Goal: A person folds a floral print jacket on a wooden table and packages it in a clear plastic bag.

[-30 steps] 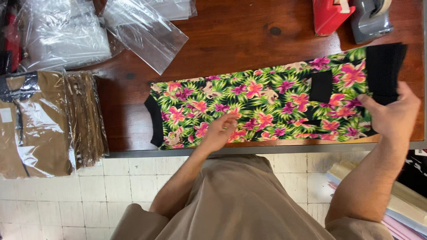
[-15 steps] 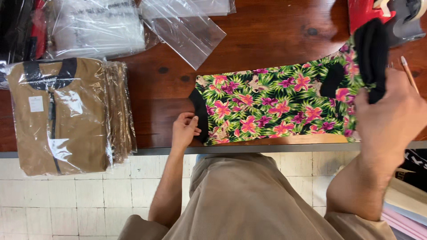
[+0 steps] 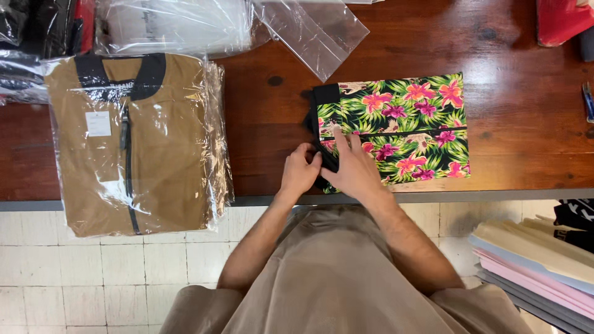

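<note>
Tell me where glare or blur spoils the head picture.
Head view: sharp overall; bright glare on the wooden table right of the floral garment; white reflections on the plastic of the bagged brown jacket and the clear bags; both hands, left hand and right hand, in focus.

We record the folded garment (image 3: 402, 127) as black-ground, printed with green leaves and pink, magenta and orange flowers; its edge band is plain black. The table (image 3: 526, 124) is reddish-brown wood with dark knots. The bagged jacket stack (image 3: 133, 142) is tan-brown with a black collar and a white tag. We note clear plastic bags (image 3: 309, 31), a red item (image 3: 560, 21), and pastel folded cloths (image 3: 538, 260): cream, blue, pink, grey.
</note>
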